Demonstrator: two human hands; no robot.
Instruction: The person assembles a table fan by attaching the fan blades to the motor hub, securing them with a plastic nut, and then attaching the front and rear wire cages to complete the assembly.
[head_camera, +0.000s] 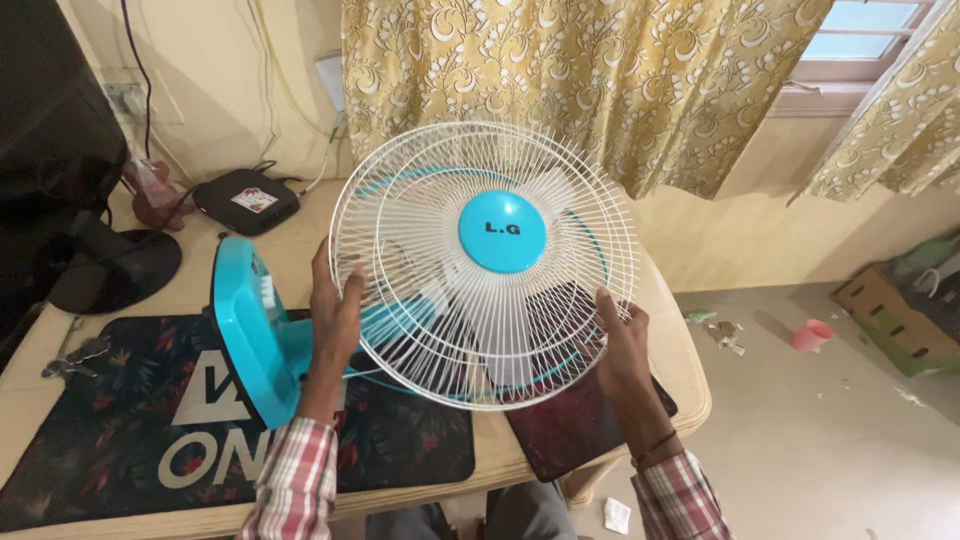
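Note:
A table fan lies tipped on the beige table (300, 250), its white wire guard (485, 265) with a round turquoise centre cap (502, 232) facing up toward me. My left hand (335, 310) grips the guard's left rim. On the lower right rim, my right hand (622, 345) holds the wire. The fan's turquoise base (250, 335) stands on edge to the left of my left hand. White blades show dimly behind the wires.
A dark floral mat (130, 420) and a dark red pad (565, 430) lie under the fan. A black round stand (115, 270), a black router (245, 200) and keys (70, 355) sit at left. Yellow curtains (580, 80) hang behind. A pink cup (810, 334) and cardboard box (890, 315) are on the floor.

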